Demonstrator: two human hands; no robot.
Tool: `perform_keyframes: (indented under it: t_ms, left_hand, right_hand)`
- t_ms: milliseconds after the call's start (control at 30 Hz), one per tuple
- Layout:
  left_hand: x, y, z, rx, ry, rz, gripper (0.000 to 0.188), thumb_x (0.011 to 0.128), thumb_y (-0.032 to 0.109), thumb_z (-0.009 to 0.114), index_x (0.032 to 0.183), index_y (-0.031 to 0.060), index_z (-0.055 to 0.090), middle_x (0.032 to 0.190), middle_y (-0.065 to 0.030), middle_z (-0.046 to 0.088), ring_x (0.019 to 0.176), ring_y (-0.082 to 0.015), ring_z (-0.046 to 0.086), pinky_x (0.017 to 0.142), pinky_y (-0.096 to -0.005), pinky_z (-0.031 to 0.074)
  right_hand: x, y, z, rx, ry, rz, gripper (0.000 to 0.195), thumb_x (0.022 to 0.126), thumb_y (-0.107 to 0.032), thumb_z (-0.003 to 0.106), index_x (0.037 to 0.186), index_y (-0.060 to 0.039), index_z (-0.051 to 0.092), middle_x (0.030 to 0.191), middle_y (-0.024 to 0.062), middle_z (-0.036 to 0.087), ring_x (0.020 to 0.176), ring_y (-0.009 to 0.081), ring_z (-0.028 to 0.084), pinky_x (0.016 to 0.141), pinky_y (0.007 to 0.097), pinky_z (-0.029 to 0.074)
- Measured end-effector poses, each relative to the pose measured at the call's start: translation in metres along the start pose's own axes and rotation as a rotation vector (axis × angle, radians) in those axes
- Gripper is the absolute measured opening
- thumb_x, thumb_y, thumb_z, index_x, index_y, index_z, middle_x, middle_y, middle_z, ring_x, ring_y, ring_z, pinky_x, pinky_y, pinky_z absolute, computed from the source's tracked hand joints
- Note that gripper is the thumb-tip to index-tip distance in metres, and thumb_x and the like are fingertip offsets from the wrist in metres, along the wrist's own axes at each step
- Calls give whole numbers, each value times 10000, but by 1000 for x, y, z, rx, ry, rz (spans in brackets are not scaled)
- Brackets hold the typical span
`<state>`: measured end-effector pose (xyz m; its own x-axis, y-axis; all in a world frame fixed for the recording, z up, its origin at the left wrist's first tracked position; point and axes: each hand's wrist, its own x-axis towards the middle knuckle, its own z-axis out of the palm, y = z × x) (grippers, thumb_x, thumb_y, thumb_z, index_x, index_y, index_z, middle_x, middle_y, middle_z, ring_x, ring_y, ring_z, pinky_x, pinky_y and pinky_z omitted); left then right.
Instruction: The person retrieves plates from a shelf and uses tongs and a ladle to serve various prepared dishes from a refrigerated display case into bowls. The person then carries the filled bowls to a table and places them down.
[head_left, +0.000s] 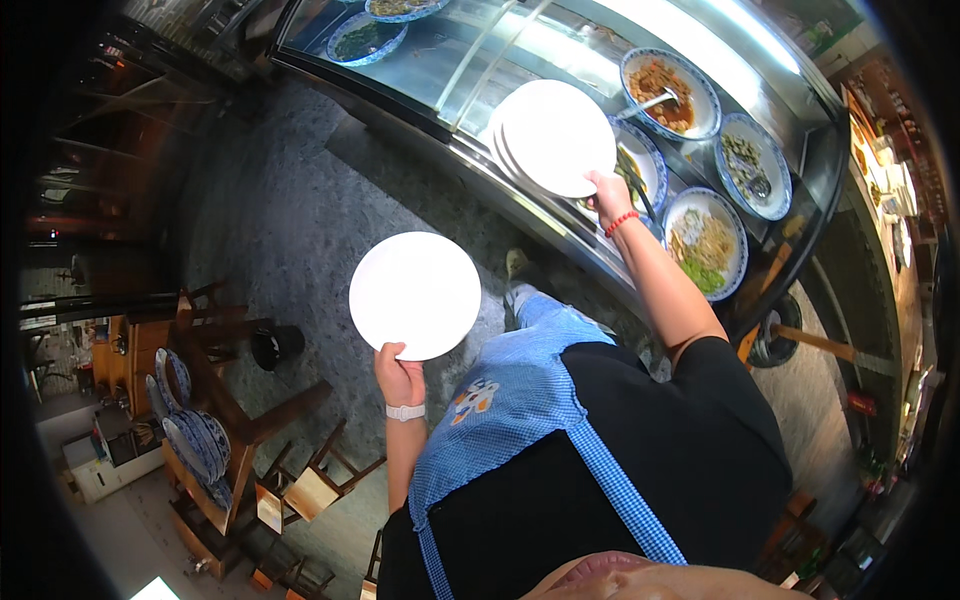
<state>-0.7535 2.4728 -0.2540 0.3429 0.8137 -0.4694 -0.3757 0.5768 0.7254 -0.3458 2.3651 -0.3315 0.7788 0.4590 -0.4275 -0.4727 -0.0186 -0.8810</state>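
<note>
My left hand (400, 379), with a pale watch strap at the wrist, grips the rim of a white round plate (415, 295) above the floor. Further up and right, my right hand (611, 197), wearing a red bead bracelet, holds a small stack of white round plates (555, 139) by the edge. That stack is over the front edge of a lit display counter (510, 191). It partly covers a bowl of food (649, 159) with a dark-handled utensil in it. Just right of my forearm sits a bowl of shredded food and greens (707, 244).
A bowl of brown stew (664, 94) with a ladle and a bowl of chopped greens (752, 166) stand in the counter. At left, a wooden table (244, 442) carries blue-and-white dishes (196, 444). Wooden stools (311, 493) and a black bin (276, 345) stand on the floor.
</note>
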Motion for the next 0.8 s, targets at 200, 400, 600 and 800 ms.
perform_keyframes:
  t_ms: [200, 400, 600, 800]
  left_hand:
    - [77, 20, 54, 133, -13, -51, 508, 755, 32, 454, 1251, -68, 407, 1192, -154, 486, 1091, -262, 507, 877, -366, 447]
    - [118, 31, 132, 307, 29, -123, 496, 726, 51, 466, 1201, -87, 441, 1165, -159, 523, 1079, -281, 522, 915, -388, 422]
    - [170, 23, 169, 402, -12, -283, 604, 713, 27, 503, 1295, -62, 366, 1198, -156, 486, 1108, -262, 485, 955, -353, 395]
    - [241, -8, 200, 496, -174, -383, 585, 712, -51, 477, 1288, -37, 374, 1160, -132, 495, 1061, -214, 500, 910, -302, 434]
  right_hand:
    - [175, -12, 34, 40, 275, -81, 143, 790, -80, 561, 721, 40, 594, 601, 119, 600, 423, 165, 523, 374, 271, 362]
    - [310, -35, 32, -130, 493, -86, 159, 793, -74, 566, 724, 66, 597, 616, 141, 614, 452, 197, 568, 397, 299, 398]
    - [390, -49, 13, -169, 688, 13, 239, 784, -115, 608, 799, 124, 602, 698, 173, 642, 527, 221, 630, 426, 319, 459]
    - [391, -64, 14, 322, 503, -123, 240, 884, -88, 546, 1045, 90, 543, 978, 179, 620, 784, 249, 656, 634, 314, 575]
